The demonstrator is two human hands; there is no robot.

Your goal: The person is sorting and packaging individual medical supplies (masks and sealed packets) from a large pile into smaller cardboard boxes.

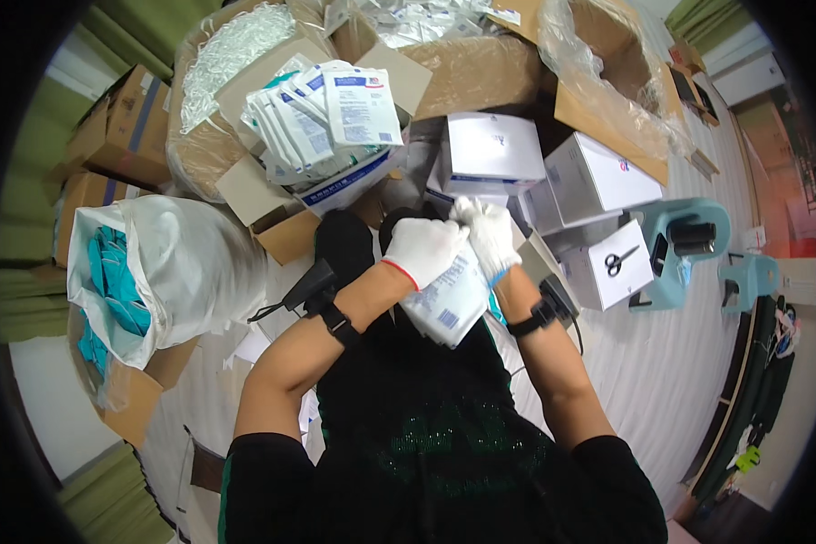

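Observation:
My left hand [425, 247], in a white knit glove with a red cuff, is closed on the top of a flat white packet [446, 304] with blue print. Right beside it, my right hand [487, 238], gloved in white with a blue cuff, is closed at the packet's upper corner. The two hands nearly touch, and the packet hangs tilted over my lap. A teal edge shows by the right wrist. Ahead and to the left, similar white packets [363, 107] fill an open carton [343, 188]. The fingertips' exact grip is hidden.
On the left stands a white sack [199, 258] with teal packs [122, 286]. Large lined cartons at the back hold white loops [236, 59] and more packets [417, 23]. White boxes [494, 150] stand ahead; scissors [618, 262] lie on one. A teal stool [684, 249] is at right.

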